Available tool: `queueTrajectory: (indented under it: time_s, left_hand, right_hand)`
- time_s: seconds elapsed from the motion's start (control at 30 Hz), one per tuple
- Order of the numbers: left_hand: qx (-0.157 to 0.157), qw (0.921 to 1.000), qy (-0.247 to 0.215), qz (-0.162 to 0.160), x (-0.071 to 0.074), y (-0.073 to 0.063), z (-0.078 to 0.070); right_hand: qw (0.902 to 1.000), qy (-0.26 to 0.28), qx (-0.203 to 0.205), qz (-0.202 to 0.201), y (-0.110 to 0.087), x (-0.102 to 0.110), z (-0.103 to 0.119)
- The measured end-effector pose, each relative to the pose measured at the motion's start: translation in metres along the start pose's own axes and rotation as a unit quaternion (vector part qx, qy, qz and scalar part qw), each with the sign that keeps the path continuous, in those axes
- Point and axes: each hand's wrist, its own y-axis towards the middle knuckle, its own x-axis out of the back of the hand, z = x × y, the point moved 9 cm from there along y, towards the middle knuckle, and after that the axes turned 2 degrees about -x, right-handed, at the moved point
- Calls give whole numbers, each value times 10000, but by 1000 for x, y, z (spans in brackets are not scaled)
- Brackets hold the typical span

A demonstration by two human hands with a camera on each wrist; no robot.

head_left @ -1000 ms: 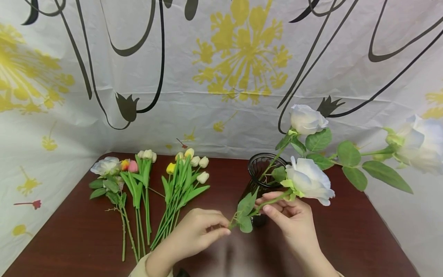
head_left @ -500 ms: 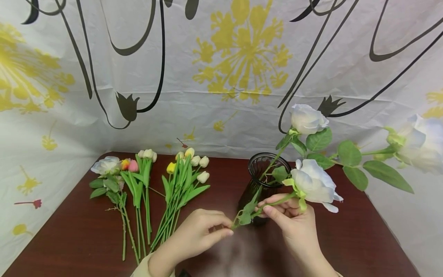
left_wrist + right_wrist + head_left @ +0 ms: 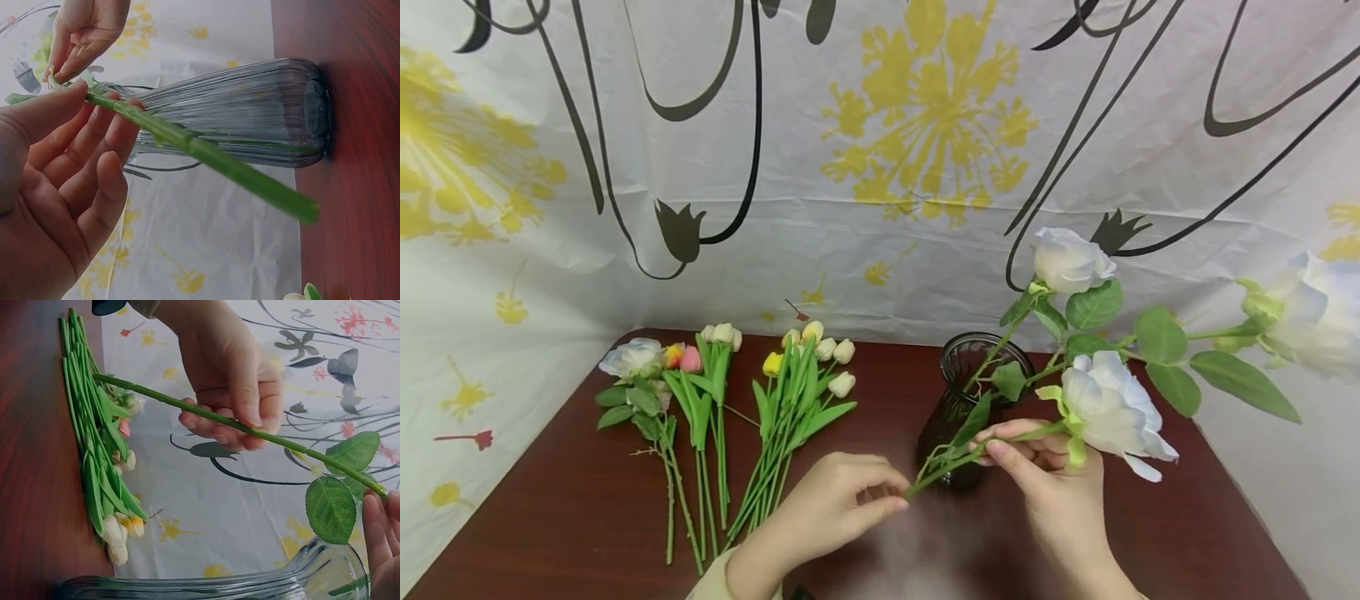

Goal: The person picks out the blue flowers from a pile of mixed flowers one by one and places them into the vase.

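Observation:
A pale blue-white rose lies tilted across both hands, its bloom to the right. My right hand pinches the stem just below the bloom. Lower down, the left hand pinches the same stem between thumb and fingers. In the left wrist view the cut end of the green stem sticks out past the left hand, in front of the ribbed glass vase. Behind the hands in the head view, the dark vase holds two more roses, one upright and one leaning far right.
At the left of the dark red table lie a rose with leaves, tulips with pink and white heads, and a bunch of white and yellow tulips. A patterned white cloth hangs behind.
The held rose has shifted right and slightly down, and its leaves have turned. My right hand has moved right with it; the left hand has moved slightly right. The vase stays put.

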Motion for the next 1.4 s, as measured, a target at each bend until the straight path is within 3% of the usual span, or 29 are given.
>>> queueTrajectory:
  time_s: [0.17,0.43,0.67,1.0,1.4]
  left_hand:
    - [82,9999,96,-9,1,-1,3]
    - [194,9997,107,-130,6,-1,9]
    - [196,9995,-6,-227,10,-3,14]
    - [628,9972,-208,-357,14,1,32]
    - [735,9962,61,-467,10,6,48]
  right_hand:
    - [9946,934,443,89,3,4,7]
    - [9779,1706,1210,-38,7,23,32]
    - [9706,1813,1531,-395,9,42,47]
    - [9607,2109,1653,-728,12,58,53]
    - [9453,2331,1862,-1320,11,81,61]
